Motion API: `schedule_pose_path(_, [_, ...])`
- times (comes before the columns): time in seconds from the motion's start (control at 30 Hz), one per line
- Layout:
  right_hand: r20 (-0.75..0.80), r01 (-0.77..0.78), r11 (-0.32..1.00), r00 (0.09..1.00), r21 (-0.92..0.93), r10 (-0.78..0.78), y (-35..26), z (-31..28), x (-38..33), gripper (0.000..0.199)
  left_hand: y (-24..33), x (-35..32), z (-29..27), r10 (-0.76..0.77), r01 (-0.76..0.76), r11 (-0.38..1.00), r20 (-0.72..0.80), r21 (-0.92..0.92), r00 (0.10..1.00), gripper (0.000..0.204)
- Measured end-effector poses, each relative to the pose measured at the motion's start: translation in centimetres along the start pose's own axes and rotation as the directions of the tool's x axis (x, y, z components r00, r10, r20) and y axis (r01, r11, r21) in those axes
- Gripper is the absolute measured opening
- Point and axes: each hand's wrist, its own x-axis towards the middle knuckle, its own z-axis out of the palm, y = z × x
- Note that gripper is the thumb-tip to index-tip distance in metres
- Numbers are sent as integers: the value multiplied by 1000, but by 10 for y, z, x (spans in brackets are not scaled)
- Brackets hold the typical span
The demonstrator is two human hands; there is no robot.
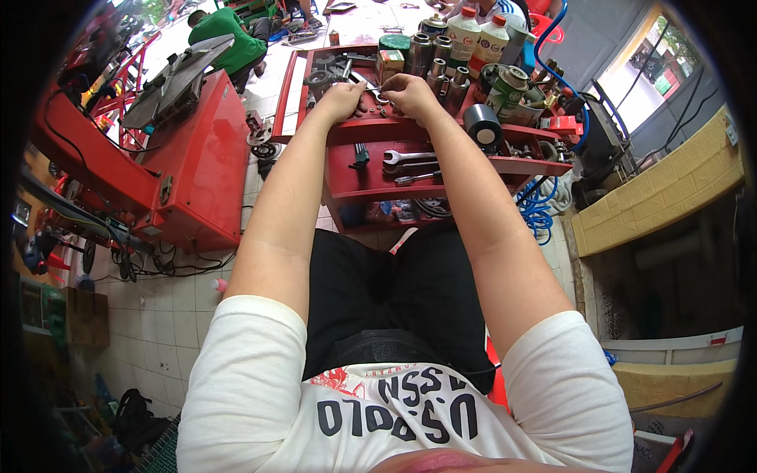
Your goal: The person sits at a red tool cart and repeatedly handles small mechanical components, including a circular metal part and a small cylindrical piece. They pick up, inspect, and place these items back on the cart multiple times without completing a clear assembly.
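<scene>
Both my arms stretch forward to the top shelf of a red tool cart. My left hand rests on the shelf with fingers curled over small metal parts. My right hand is beside it, fingers bent around a small metal piece; what exactly it holds is too small to tell. Several loose nuts and bolts lie between and under the hands. Wrenches lie on the middle shelf below.
Metal sockets, cans and white bottles crowd the cart's far right. A black roll of tape sits at its right edge. A red machine stands to the left. A person in a green shirt crouches beyond. Blue coiled hose hangs at right.
</scene>
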Motion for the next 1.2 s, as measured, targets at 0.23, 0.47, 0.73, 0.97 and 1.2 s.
schedule_pose_path(0.23, [-105, 46, 938, 991, -343, -87, 9, 3, 8, 28, 0, 0, 1, 8, -7, 999, -31, 45, 999, 41])
schedule_pose_path(0.47, [-202, -15, 929, 977, -370, -65, 1, 8, 3, 29, -2, 1, 0, -1, 5, 994, -39, 111, 999, 31])
schedule_pose_path(0.73, [-294, -134, 886, 956, -444, -3, 1, 6, 4, 39, 1, -3, 4, 48, -20, 947, -79, 320, 996, 32])
schedule_pose_path(0.97, [-101, -143, 809, 989, -570, 104, 15, 10, 30, 71, 2, 3, 5, 114, -92, 855, -12, 511, 993, 34])
schedule_pose_path(1.2, [-43, -42, 663, 999, -747, 15, 10, 16, 32, 59, 8, -2, 2, 60, -67, 833, 30, 549, 998, 36])
